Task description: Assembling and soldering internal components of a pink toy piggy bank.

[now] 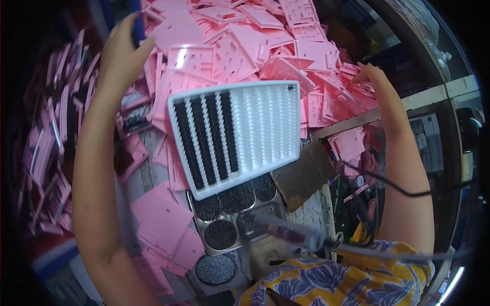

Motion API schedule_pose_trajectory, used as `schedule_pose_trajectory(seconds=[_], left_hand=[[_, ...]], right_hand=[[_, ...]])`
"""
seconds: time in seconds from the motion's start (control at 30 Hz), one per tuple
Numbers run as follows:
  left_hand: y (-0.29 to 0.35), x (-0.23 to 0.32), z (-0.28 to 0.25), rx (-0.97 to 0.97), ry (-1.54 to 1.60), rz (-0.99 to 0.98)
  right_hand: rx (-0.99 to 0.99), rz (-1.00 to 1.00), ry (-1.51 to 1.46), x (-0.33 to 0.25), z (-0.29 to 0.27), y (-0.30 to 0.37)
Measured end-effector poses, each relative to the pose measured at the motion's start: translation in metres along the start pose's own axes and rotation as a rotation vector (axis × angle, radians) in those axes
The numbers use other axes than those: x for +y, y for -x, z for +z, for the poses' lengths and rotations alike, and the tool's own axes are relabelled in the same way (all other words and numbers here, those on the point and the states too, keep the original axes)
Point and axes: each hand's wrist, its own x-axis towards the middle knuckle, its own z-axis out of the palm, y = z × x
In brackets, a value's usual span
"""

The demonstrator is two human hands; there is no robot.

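Note:
My left hand [120,51] reaches to the left edge of a big heap of pink plastic panels [229,48]. Its thumb stands apart from the fingers, and nothing shows between them. On the far right, my right hand [371,74] is at the heap's right edge, fingers stretched toward the panels and apart; I see nothing held. Between my arms, a white ribbed tray [265,127] rests tilted against the heap. Several rows of small black parts [196,143] fill its left side; the right side shows bare white ridges.
Below the white tray lies a metal compartment tray [220,234] of small dark pieces. A power screwdriver [291,232] hangs over it. Nearby are brown cardboard [303,173], a round dish [215,269], loose pink panels [166,217] and a black cable [398,189]. Pink frames [56,137] crowd the left.

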Motion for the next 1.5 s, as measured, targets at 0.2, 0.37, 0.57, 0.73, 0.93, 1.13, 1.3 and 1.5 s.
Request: schedule_pose_trajectory(seconds=[0.2,0.37,0.57,0.73,0.93,1.13,1.3,1.5], left_hand=[[0.016,0.113,-0.037,-0.027,0.019,-0.012],[0.042,0.136,-0.122,-0.113,-0.190,-0.016],[0.078,0.139,-0.163,-0.072,-0.114,0.184],[0.226,0.278,-0.167,-0.174,0.236,0.096],[0.489,0.389,-0.220,-0.730,0.521,-0.036],[0.832,0.238,-0.185,-0.722,0.428,-0.816],[0.882,0.236,-0.162,-0.896,0.270,-1.381],[0.821,0.243,-0.077,-0.906,0.433,-1.508]], right_hand=[[0.323,-0.222,-0.080,0.059,0.035,-0.022],[0.726,-0.727,-0.368,-0.014,-0.001,0.029],[1.213,-0.781,-0.944,0.098,0.049,0.137],[1.212,-0.682,-1.807,0.126,0.187,0.267],[0.695,-0.804,-2.455,0.023,0.400,0.506],[0.112,-0.734,-1.751,-0.066,0.594,0.596],[-0.313,-0.220,-1.639,-0.127,0.807,0.557],[-1.327,-0.034,-1.346,-0.186,0.891,0.541]])
